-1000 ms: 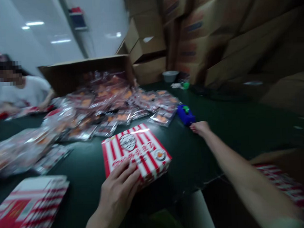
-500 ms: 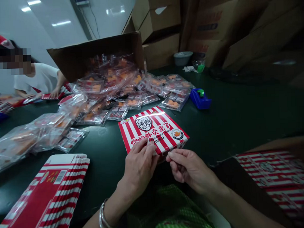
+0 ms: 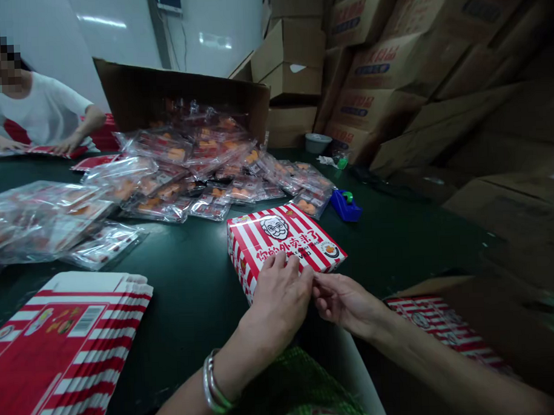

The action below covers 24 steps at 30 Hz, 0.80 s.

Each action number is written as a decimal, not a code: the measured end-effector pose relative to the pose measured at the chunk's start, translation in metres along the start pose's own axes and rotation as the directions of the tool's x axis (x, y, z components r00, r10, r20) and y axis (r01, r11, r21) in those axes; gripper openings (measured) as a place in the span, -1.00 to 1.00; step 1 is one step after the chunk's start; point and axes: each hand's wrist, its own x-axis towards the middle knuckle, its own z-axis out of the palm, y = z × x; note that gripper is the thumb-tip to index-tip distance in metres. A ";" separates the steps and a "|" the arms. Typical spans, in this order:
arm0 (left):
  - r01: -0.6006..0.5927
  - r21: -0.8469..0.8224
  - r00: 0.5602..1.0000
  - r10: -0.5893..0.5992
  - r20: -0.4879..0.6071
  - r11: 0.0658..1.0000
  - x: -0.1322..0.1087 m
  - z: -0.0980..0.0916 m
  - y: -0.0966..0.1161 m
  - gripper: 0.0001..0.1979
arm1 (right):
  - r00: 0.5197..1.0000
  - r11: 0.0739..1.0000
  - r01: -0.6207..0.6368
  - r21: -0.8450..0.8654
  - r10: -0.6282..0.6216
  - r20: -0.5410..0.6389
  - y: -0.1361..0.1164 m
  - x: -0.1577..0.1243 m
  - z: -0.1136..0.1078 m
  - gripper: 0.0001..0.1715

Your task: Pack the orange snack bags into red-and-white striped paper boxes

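A closed red-and-white striped box [image 3: 278, 236] lies on the dark green table [image 3: 193, 295] just in front of me. My left hand [image 3: 282, 295] rests on its near edge with fingers pressed onto the lid. My right hand [image 3: 341, 299] meets it at the box's near right corner, fingers pinched together; what they pinch is hidden. A blue tape dispenser [image 3: 345, 205] sits beyond the box to the right.
A stack of flat striped cartons [image 3: 59, 348] lies at my near left. Clear snack packets [image 3: 176, 175] spill from a tipped cardboard box [image 3: 177, 93]. Another person [image 3: 37, 116] works at far left. Stacked cardboard boxes [image 3: 390, 64] fill the right; an open carton of striped boxes [image 3: 445, 329] stands near right.
My right hand came back from near the tape dispenser to the box's near corner. The box has shifted slightly and both hands now press closer together at its edge.
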 end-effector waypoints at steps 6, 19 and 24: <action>0.095 -0.003 0.995 -0.095 -0.005 0.995 0.009 -0.002 0.011 -0.86 | 0.972 0.971 0.234 0.054 -0.235 0.020 0.028 0.013 0.003 -0.53; 0.259 0.267 0.959 -0.214 -0.186 0.928 0.003 0.016 0.032 -0.97 | 0.926 0.868 -0.109 0.484 -0.089 0.367 0.070 -0.003 -0.034 -0.68; 0.304 0.366 0.950 -0.254 -0.180 0.879 0.011 0.024 0.038 -0.98 | 0.973 0.944 -0.051 0.325 -0.026 0.228 0.080 -0.026 -0.080 -0.63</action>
